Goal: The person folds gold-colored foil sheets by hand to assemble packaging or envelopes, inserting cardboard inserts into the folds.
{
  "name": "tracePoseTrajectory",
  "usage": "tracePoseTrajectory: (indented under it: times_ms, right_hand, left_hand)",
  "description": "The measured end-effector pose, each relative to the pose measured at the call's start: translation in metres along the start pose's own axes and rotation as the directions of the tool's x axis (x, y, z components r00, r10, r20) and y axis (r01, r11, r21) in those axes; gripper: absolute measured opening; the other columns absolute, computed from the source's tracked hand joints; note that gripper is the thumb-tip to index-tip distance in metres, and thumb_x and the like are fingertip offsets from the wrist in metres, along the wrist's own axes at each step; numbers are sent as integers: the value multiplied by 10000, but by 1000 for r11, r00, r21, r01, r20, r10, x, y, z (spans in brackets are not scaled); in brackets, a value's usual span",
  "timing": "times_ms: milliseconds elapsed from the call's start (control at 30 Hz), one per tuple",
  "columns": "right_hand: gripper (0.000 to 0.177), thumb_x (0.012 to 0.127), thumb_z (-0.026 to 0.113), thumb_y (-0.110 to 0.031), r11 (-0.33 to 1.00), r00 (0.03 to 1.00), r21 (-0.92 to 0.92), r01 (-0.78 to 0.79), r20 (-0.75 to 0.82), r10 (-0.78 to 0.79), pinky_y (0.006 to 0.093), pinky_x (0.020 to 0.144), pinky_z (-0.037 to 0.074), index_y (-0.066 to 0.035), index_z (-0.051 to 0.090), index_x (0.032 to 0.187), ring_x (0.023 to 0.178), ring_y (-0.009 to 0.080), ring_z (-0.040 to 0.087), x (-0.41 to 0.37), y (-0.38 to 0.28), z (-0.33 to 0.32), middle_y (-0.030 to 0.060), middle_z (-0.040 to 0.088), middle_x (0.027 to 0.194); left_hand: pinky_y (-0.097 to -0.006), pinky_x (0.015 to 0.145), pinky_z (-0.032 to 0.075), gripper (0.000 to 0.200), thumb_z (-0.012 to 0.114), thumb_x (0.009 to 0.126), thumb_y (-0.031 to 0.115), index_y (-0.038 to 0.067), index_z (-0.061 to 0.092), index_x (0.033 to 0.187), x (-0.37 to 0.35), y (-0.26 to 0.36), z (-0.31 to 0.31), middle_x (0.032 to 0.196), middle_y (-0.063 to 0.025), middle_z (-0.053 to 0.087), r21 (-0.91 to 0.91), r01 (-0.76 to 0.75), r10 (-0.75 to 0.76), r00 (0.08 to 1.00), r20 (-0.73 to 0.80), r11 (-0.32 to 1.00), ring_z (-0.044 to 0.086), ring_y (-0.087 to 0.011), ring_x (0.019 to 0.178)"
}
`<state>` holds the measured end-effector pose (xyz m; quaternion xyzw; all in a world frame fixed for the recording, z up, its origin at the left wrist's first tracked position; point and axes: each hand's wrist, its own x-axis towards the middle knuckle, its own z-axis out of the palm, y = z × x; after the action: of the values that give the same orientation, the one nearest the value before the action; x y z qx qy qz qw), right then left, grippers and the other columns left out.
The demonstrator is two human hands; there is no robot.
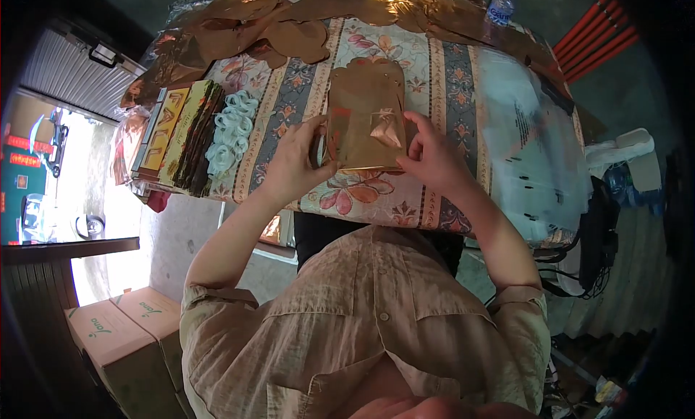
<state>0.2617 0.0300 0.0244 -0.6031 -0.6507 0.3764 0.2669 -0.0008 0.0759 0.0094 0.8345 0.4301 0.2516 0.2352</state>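
Observation:
A flat golden-brown packet (362, 93) with a scalloped top edge lies upright in front of me on the patterned tablecloth (289, 86). My left hand (298, 155) curves round its lower left edge, thumb and fingers apart with a gap between them. At the lower right edge, my right hand (432, 153) has its thumb and index finger against the packet's side; its other fingers are curled. A small shiny gold-pink reflection or piece (386, 133) shows on the packet's right half; I cannot tell which.
Stacked printed packets (181, 137) and white curled ribbons (232, 133) stand at the left. Gold foil pieces (297, 39) line the far edge, beside a water bottle (500, 6). Clear plastic bags (528, 144) cover the right side. Cardboard boxes (123, 325) sit on the floor.

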Motion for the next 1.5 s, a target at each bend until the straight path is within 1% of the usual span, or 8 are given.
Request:
tracePoseTrajectory:
  times_ms: [167,300,733,867,933,1067,1300,1500]
  right_hand:
    - [518,822,671,-214,700,818,-584,412,-101,-566,425,908,440,-30,500,1276,1060,287,554,9,0,16,132,557,1138]
    - [591,870,614,-298,666,836,-583,465,42,-547,481,1151,182,41,443,1323,1399,348,244,13,4,42,214,340,1450]
    - [748,930,477,-461,641,895,-650,408,144,-423,468,1161,138,44,265,1439,1423,366,174,19,17,47,233,230,1510]
    - [761,933,467,-461,644,923,-672,367,176,-343,467,1162,131,31,222,1459,1429,356,162,16,13,44,223,201,1525]
    - [759,934,465,-459,638,921,-674,372,182,-344,467,1162,132,27,218,1462,1430,353,159,17,11,43,221,195,1527]
    - [762,934,459,-470,632,923,-681,370,189,-336,464,1162,134,16,215,1467,1434,347,153,18,13,43,215,193,1530]
    - [765,937,440,-481,629,917,-679,379,183,-354,460,1163,131,19,209,1469,1435,346,149,18,13,43,216,192,1531]
    - [768,937,438,-480,636,924,-678,368,189,-334,462,1162,131,37,219,1460,1430,362,155,18,10,42,234,208,1519]
  left_hand:
    - [-419,915,439,737,774,655,168,42,435,1297,1,0,-1,1082,-153,589,20,-29,29,1000,-6,999,541,-328,1040]
    - [-416,916,439,742,774,652,167,41,435,1299,2,0,0,1081,-152,588,30,-34,35,999,-18,999,540,-331,1039]
    - [-405,912,434,672,759,690,189,46,451,1271,-1,0,-6,1042,-143,591,23,-30,32,997,-69,999,541,-336,1015]
    - [-401,900,447,413,671,766,93,32,557,1158,7,-12,-22,1061,-151,598,-195,174,-152,981,124,965,555,-327,1008]
    - [-406,910,438,306,617,783,11,5,607,1088,13,-36,-16,1118,-154,586,-40,-325,326,945,14,945,542,-325,1061]
    - [-433,951,424,248,619,780,20,-14,628,1026,20,-38,-14,1142,-161,578,32,-448,446,893,67,893,527,-331,1118]
    - [-446,966,406,260,628,788,69,-16,613,1033,24,-34,-16,1104,-154,596,171,-486,473,874,116,857,514,-331,1134]
    - [-414,939,395,280,606,804,79,23,571,1076,34,-35,-13,1047,-117,613,-63,-260,265,958,111,964,538,-309,1067]
